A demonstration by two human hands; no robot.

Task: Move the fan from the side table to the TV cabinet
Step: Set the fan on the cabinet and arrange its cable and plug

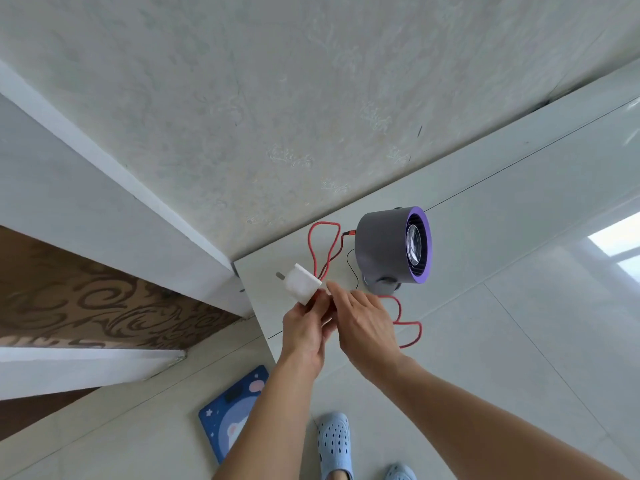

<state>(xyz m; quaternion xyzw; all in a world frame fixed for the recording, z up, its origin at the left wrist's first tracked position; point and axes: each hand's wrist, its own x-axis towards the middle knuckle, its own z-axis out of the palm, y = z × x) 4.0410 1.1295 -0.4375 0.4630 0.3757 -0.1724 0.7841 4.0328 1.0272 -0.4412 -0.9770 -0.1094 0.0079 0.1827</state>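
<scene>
A small grey fan [384, 245] with a purple front ring stands upright on a pale glossy cabinet top [502, 216], facing right. A red cable [320, 249] runs from the fan's back, loops on the surface and trails off the front edge. My left hand [306, 336] holds the white plug adapter [304, 284] at the cable's end, just left of the fan. My right hand [367, 329] touches the cable next to the adapter, fingers pinching near it.
A patterned pale wall [277, 98] rises behind the cabinet. To the left are a white ledge [104, 174] and a brown swirl-patterned panel [86, 299]. On the tiled floor below lie a blue bathroom scale [228, 417] and my light-blue clogs [334, 441].
</scene>
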